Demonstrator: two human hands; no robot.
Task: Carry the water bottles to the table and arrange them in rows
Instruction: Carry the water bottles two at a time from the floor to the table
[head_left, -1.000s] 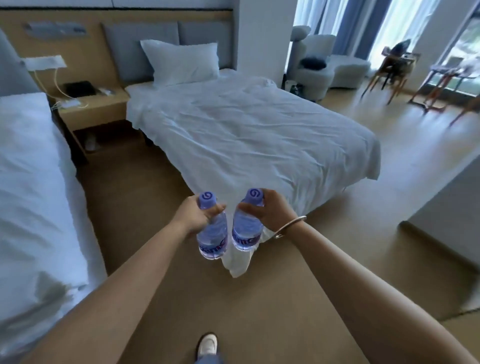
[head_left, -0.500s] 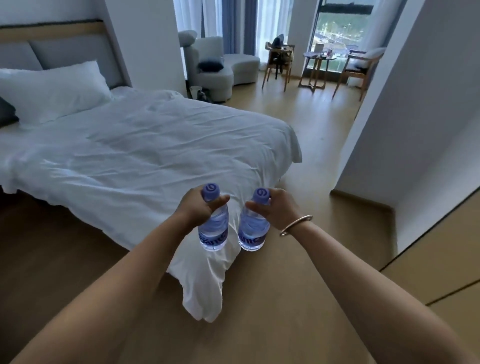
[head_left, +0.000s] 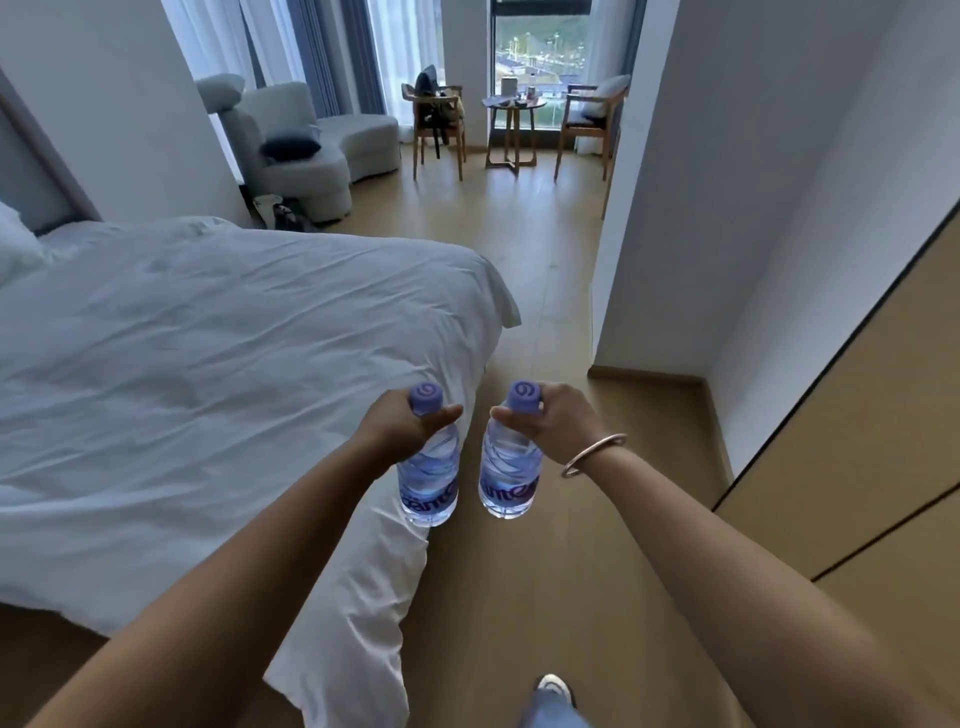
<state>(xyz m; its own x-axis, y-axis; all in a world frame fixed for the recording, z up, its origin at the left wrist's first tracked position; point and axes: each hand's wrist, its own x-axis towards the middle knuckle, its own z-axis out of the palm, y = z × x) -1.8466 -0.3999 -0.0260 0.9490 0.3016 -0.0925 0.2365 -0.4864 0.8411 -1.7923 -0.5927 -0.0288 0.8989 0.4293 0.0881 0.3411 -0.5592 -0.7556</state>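
My left hand (head_left: 402, 426) grips the neck of a clear water bottle (head_left: 428, 480) with a purple cap and label. In my right hand (head_left: 553, 421), which wears a metal bangle at the wrist, hangs a second, matching bottle (head_left: 509, 475), held just under its cap. Both bottles are upright, side by side and a little apart, above the wooden floor beside the bed corner. Far ahead by the window stands a small round wooden table (head_left: 514, 106) with a few small items on it.
A white-covered bed (head_left: 208, 374) fills the left, its cover hanging to the floor. A white wall corner (head_left: 649, 234) and wooden cabinet fronts (head_left: 857, 441) line the right. Between them a wooden floor passage (head_left: 540, 270) runs ahead. Two wooden chairs (head_left: 436, 130) flank the table; a pale armchair (head_left: 296, 145) is left.
The view has swung right, from the bed and nightstand toward the passage and the window table. Both hands kept their bottles, which now sit slightly farther apart.
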